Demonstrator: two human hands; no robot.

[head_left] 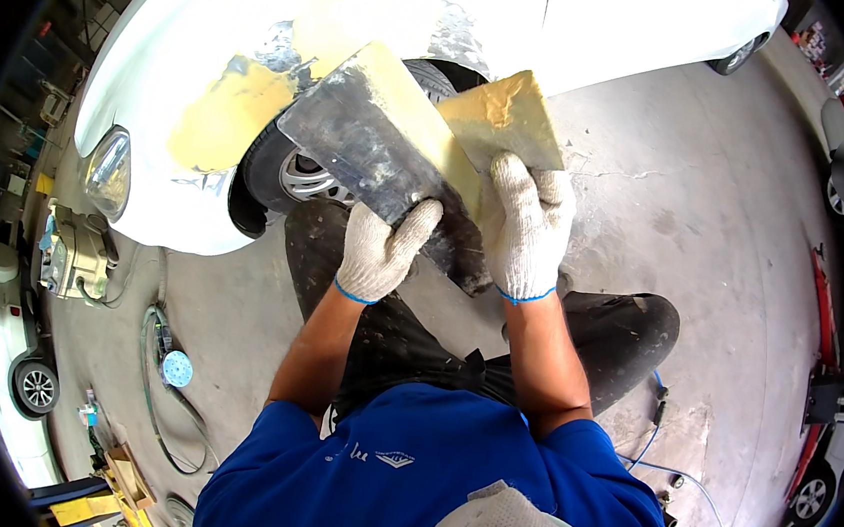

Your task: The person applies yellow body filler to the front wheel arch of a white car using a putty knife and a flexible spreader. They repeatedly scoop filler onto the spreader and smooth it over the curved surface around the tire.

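My left hand (383,250), in a white knit glove, grips a dark, stained mixing board (363,138) with pale yellow body filler along its far right edge. My gloved right hand (527,228) is closed on a flat, putty-coated spreader (505,115). A ridge of yellow filler lies on the spreader's upper face. Board and spreader overlap near their inner edges; whether they touch I cannot tell. Just beyond stands a white car's front fender (159,60), with a yellow filler patch (234,117) and bare grey spots around the wheel arch. Part of the wheel (309,175) is hidden behind the board.
My bent knees flank the work, close to the wheel. On the left floor lie a hose and a round sander with a blue pad (176,368). A thin blue hose (650,434) runs at my right. Other cars (35,385) and a red lift part (824,319) stand at the sides.
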